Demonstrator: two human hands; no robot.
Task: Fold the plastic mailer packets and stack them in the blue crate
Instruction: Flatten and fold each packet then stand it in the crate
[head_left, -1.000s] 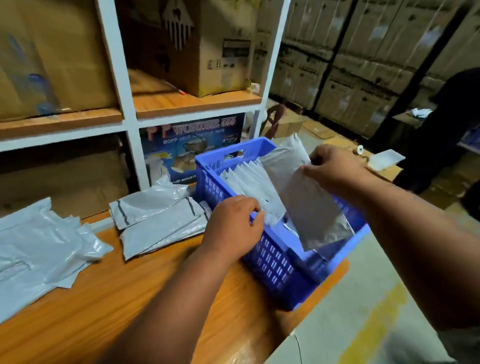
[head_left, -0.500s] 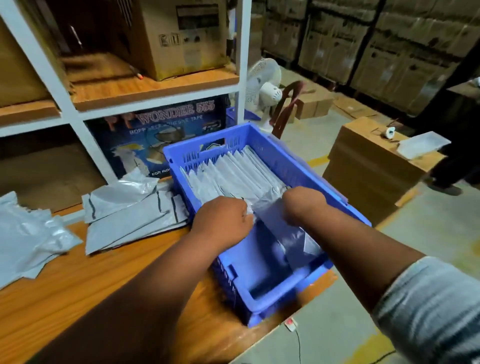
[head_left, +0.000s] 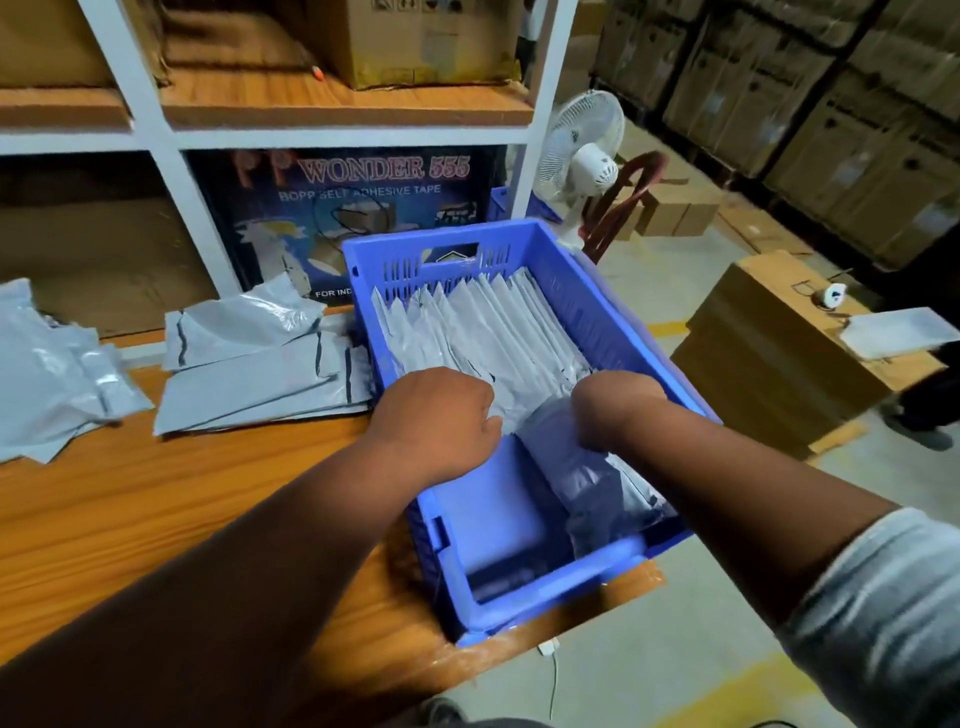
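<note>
Inside the slotted blue plastic crate (head_left: 613, 317), the left hand (head_left: 441, 415) presses curled fingers against the upright row of folded grey plastic mailers (head_left: 483, 327), while the right hand (head_left: 613, 410) grips a crinkled grey mailer (head_left: 597, 478).

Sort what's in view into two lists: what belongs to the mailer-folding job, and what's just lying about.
Part of the job:
- blue crate
- row of folded mailers standing in it
- mailer gripped by the right hand
- left hand, steadying the row
- unfolded mailers on the table

Lying about:
- adhesive tape carton
- white fan
- cardboard boxes
</note>
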